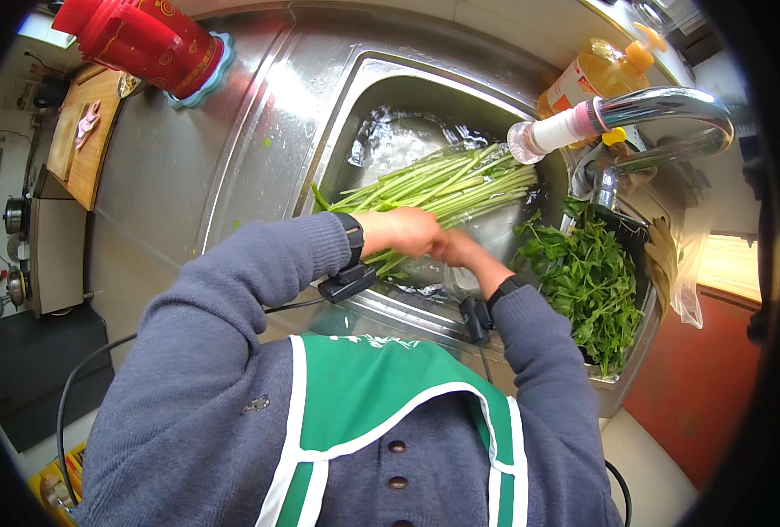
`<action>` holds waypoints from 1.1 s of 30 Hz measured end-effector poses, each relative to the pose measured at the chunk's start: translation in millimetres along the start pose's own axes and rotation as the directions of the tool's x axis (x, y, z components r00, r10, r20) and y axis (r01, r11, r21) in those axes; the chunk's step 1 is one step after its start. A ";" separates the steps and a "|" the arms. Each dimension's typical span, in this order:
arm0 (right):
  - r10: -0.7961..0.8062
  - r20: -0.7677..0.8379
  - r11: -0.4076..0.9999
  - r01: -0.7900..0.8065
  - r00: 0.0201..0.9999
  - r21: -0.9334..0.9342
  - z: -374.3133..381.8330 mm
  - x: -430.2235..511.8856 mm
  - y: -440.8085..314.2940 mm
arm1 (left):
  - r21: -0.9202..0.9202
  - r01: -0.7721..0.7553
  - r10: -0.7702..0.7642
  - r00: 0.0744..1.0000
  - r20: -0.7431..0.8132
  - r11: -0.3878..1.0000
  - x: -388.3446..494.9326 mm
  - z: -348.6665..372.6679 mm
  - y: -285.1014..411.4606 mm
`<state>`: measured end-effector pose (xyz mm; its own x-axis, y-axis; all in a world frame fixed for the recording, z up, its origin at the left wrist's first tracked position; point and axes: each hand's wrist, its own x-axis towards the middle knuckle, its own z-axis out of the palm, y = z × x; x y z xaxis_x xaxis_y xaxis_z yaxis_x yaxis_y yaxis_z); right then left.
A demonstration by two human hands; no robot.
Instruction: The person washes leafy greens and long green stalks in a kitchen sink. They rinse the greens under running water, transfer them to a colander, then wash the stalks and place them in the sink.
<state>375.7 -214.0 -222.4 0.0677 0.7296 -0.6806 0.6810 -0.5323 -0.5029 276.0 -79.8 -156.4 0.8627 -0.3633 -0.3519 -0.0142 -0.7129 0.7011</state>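
A bundle of long pale-green stalks (443, 181), apparently celery, lies in the water of a stainless steel sink (390, 99). My left hand (406, 230) reaches over the near side of the bundle, its fingers curled. My right hand (459, 250) meets it at the fingertips and looks blurred. Whatever the fingers may hold is hidden between the two hands. Just above the stalks' right end hangs the white and pink nozzle (555, 134) of the faucet (667, 109).
Leafy greens (584, 283) fill a dark container at the sink's right. Behind the faucet stands a pump bottle of yellow liquid (601, 72). A red thermos-like jug (159, 46) is on the steel counter (159, 158) at left. Gloves (661, 257) hang at right.
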 end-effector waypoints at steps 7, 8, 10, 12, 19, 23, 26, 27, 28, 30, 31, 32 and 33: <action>0.073 -0.020 0.884 -0.055 0.997 0.463 -43.4 -21.6 7.8 | 0.808 -0.335 0.203 0.942 0.269 0.484 -8.9 36.8 1.3; 0.054 -0.044 0.882 -0.027 0.998 0.471 -44.8 -21.6 8.9 | 0.835 -0.321 0.146 0.947 0.286 0.448 -10.8 35.8 0.6; 0.016 -0.121 0.880 0.043 0.993 0.473 -46.5 -18.5 13.2 | 0.863 -0.300 0.105 0.954 0.281 0.407 -16.6 27.9 -5.2; 0.098 -0.094 0.867 -0.039 0.991 0.496 -48.7 -13.5 21.5 | 0.867 -0.292 0.067 0.955 0.290 0.404 -23.1 14.5 -16.1; 0.023 0.161 0.964 -0.065 0.987 0.259 -29.9 2.9 41.2 | 0.861 -0.225 0.053 0.973 0.225 0.457 -31.3 -9.7 -40.8; -0.077 0.358 0.996 0.052 0.930 0.078 -6.8 13.4 31.0 | 0.827 -0.182 0.035 0.981 0.193 0.532 -31.4 -13.4 -48.1; -0.003 0.454 0.985 0.082 0.891 -0.154 10.4 18.3 13.6 | 0.809 -0.141 0.014 0.987 0.162 0.570 -31.6 -14.9 -50.0; 0.007 0.523 0.998 0.025 0.853 -0.055 12.9 16.2 9.9 | 0.798 -0.123 0.003 0.989 0.150 0.590 -31.7 -15.2 -49.4; -0.023 0.581 0.998 -0.013 0.813 0.058 14.4 13.6 5.8 | 0.787 -0.110 0.004 0.991 0.136 0.607 -31.9 -15.6 -48.2; -0.026 0.637 0.948 -0.184 0.770 0.260 10.7 3.9 0.1 | 0.694 -0.079 0.033 0.996 0.079 0.715 -32.8 -16.8 -43.8; -0.065 0.610 0.922 -0.186 0.790 0.339 4.8 -2.0 -1.9 | 0.640 -0.056 0.021 0.998 0.062 0.766 -34.2 -17.6 -40.8; -0.093 0.584 0.908 -0.172 0.806 0.382 -4.7 -10.5 -1.1 | 0.547 -0.023 0.013 1.000 0.022 0.837 -33.7 -18.0 -36.5; -0.120 0.556 0.893 -0.156 0.822 0.423 -15.8 -19.2 -0.4 | 0.445 0.022 -0.024 1.000 -0.001 0.895 -32.4 -18.0 -31.2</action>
<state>385.7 -221.0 -200.7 -0.4317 0.4248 -0.7957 0.2890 -0.7705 -0.5682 257.7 -35.0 -155.7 0.8631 -0.3453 -0.3684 -0.2186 -0.9132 0.3439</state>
